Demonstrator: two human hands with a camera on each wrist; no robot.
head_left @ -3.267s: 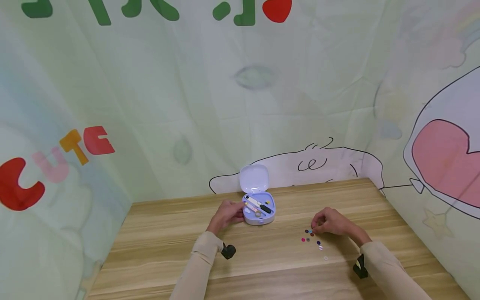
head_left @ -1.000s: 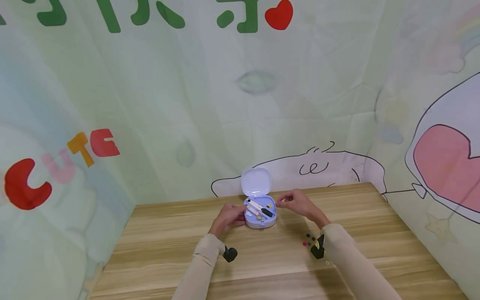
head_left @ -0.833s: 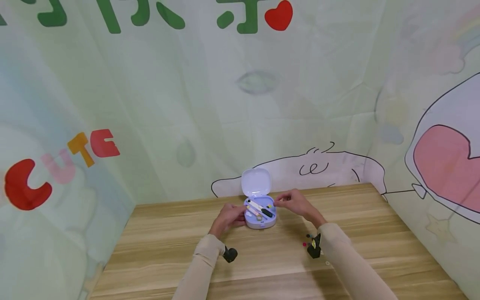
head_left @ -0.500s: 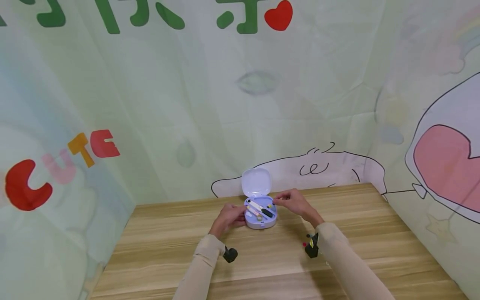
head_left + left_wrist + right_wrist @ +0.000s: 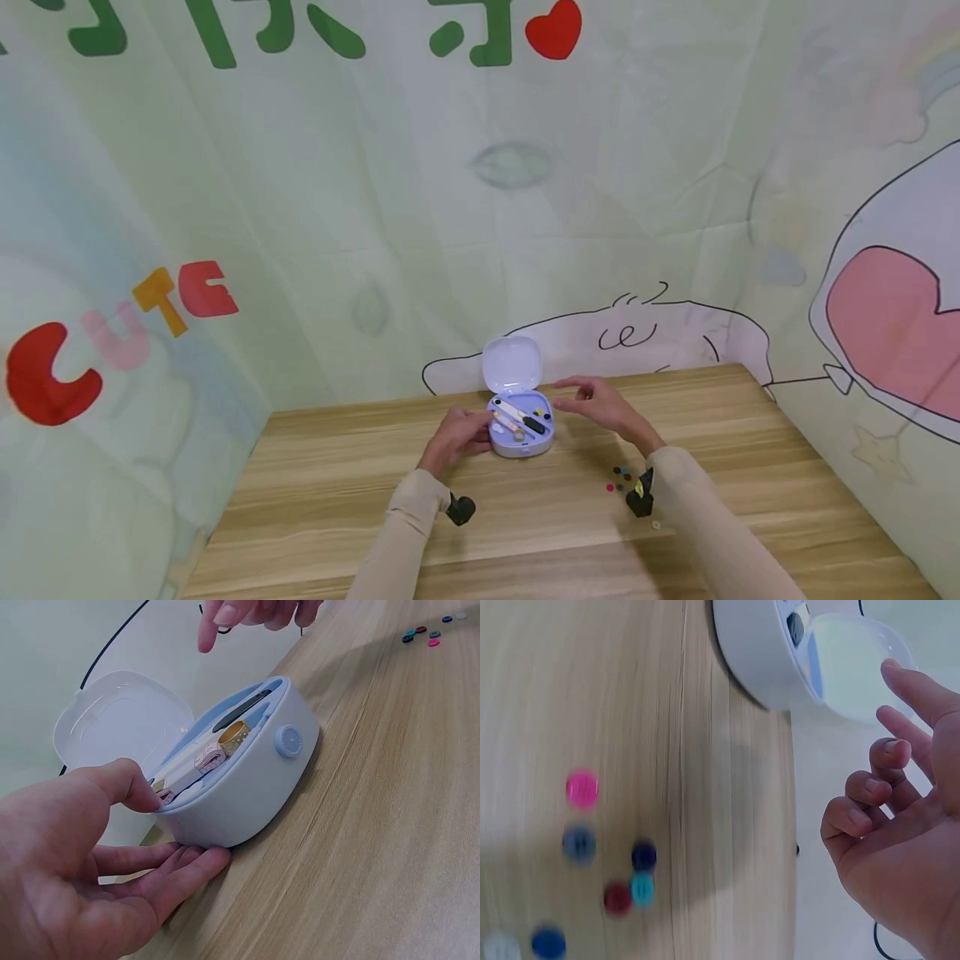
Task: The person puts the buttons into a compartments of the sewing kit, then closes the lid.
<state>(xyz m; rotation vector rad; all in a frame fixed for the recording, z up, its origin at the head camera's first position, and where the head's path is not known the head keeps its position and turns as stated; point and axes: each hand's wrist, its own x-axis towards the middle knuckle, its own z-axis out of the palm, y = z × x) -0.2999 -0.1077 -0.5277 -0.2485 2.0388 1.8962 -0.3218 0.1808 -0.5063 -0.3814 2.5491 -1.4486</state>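
Observation:
A lilac sewing box (image 5: 521, 450) stands at the back of the table with its lid (image 5: 512, 364) up. My left hand (image 5: 459, 433) grips its left side, thumb on the rim and fingers against the outer wall. Inside lie a rolled tape measure (image 5: 211, 758), a gold thimble (image 5: 234, 736), a white tool with a black handle (image 5: 534, 425), and small yellow and dark pieces at the right. My right hand (image 5: 598, 406) hovers beside the box's right rim, thumb and index finger apart, nothing between them. Several loose buttons, including a pink button (image 5: 582, 789), lie on the table.
The wooden table (image 5: 345, 483) backs onto a printed cloth wall (image 5: 420, 208). A black wrist camera (image 5: 640, 498) overlaps part of the button group in the head view. A pale button (image 5: 656, 525) lies nearest the front.
My right hand has gone from the buttons to the box's right side, and its fingers have spread apart. A dark button now shows inside at the right. My left hand stays on the box.

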